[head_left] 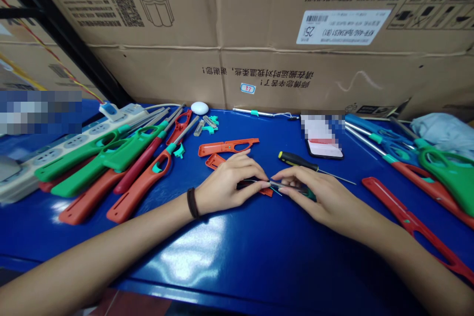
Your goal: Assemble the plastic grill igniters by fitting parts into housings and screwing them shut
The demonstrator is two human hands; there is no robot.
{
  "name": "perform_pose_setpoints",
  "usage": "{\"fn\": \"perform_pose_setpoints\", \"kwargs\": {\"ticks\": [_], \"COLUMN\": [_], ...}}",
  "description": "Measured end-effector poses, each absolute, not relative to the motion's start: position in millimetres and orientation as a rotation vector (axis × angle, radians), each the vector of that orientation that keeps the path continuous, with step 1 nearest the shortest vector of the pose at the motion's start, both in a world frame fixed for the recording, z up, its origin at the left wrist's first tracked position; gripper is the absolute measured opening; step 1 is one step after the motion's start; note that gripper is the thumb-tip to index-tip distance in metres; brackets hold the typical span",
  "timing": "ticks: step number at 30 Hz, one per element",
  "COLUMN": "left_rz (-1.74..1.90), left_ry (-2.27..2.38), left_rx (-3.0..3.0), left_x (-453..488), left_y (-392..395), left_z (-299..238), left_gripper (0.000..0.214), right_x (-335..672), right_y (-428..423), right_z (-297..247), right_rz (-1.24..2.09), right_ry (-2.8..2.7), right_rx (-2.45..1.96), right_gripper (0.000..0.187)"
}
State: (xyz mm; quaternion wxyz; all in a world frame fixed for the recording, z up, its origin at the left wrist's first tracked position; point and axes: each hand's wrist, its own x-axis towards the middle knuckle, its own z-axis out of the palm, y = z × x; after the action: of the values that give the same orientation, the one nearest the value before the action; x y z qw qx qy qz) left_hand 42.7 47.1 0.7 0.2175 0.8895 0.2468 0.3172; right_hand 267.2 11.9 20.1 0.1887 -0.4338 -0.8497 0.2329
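Note:
My left hand [229, 182] and my right hand [320, 195] meet over the blue table, their fingertips pinching a thin metal lighter part [283, 185]. A green plastic piece [309, 192] shows under my right fingers. Beneath the hands lies an orange plastic lighter shell [215, 160], partly hidden. Another orange shell half [227, 146] rests just beyond my left hand. A screwdriver with a black and yellow handle [296, 160] lies just beyond my right hand, apart from it.
Several green, red and orange utility lighters [111, 158] lie at the left, beside a white power strip [74, 143]. More lighters [425, 177] lie at the right. A phone [324, 145] lies on the blue table [185, 247]. Large cardboard boxes [259, 24] stand along the back edge.

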Motion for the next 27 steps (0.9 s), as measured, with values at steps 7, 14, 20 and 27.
{"fn": "perform_pose_setpoints", "kwargs": {"ticks": [7,14,20,27], "left_rz": [0.868,0.863,0.848,0.842], "left_ry": [0.68,0.693,0.704,0.708], "left_rx": [2.472,2.494,2.505,2.497], "left_x": [42.5,42.3,42.0,42.0], "left_y": [47.5,47.3,47.1,46.9], "left_z": [1.2,1.3,1.6,0.9], "left_gripper": [0.012,0.012,0.013,0.012], "right_x": [268.1,267.2,268.1,266.9], "right_y": [13.6,14.4,14.9,14.0], "right_z": [17.7,15.8,13.3,14.5], "right_rz": [0.584,0.541,0.446,0.368], "right_ry": [-2.4,-2.393,-2.413,-2.412], "right_rx": [-1.198,-1.199,-1.211,-1.193], "right_gripper": [0.018,0.017,0.019,0.017]}}
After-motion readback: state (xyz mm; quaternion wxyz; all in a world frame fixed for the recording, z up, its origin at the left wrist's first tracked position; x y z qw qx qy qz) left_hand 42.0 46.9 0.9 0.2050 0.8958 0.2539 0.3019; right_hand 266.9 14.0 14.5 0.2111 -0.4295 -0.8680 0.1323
